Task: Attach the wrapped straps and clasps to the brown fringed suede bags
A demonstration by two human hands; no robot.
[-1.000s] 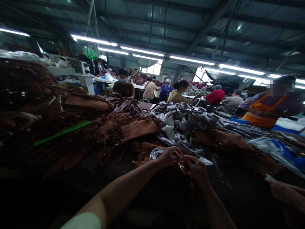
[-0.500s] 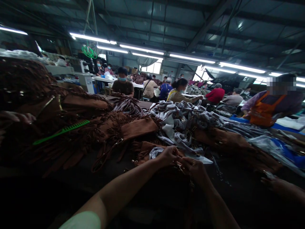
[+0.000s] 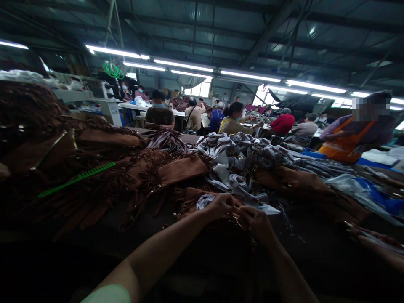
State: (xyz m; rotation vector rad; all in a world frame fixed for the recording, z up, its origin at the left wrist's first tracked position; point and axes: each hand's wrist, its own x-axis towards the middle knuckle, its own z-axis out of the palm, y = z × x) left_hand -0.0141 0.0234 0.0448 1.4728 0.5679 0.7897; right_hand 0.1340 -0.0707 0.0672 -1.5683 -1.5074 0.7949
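Head camera view shows the person's two hands meeting at the near middle of a dark tabletop (image 3: 315, 235), over a brown fringed bag (image 3: 192, 196). The left hand (image 3: 223, 205), its forearm coming from a pale sleeve (image 3: 110, 293), has thumb and fingers drawn together, and the right hand (image 3: 255, 218) closes in the same way just beside it; both pinch at a narrow part of the bag (the fingertips hide exactly which part). A gold-coloured clasp (image 3: 237, 221) sits just below the fingers, and grey wrapping (image 3: 204, 202) shows beside the left wrist. Close to the right hand, a pale pointed sheet (image 3: 269, 209) lies on the tabletop, with thin white-tipped strands (image 3: 288, 223) near it. Beyond the hands, a brown suede pouch (image 3: 183, 170) lies on fringed pieces, and to its right spreads a heap of straps in grey wrapping (image 3: 232, 147). Farther left, a green wide-toothed comb (image 3: 78, 179) rests aslant on brown fringe, near a gold-toned zip (image 3: 49, 150). At the right edge, another person's hand (image 3: 377, 242) holds something slim with a metallic glint, too dark to identify. A co-worker in an orange apron (image 3: 344, 141) is at the far right, and more people work at pale tables farther back, beneath fluorescent tubes (image 3: 115, 51) and a coiled green hose (image 3: 112, 70).
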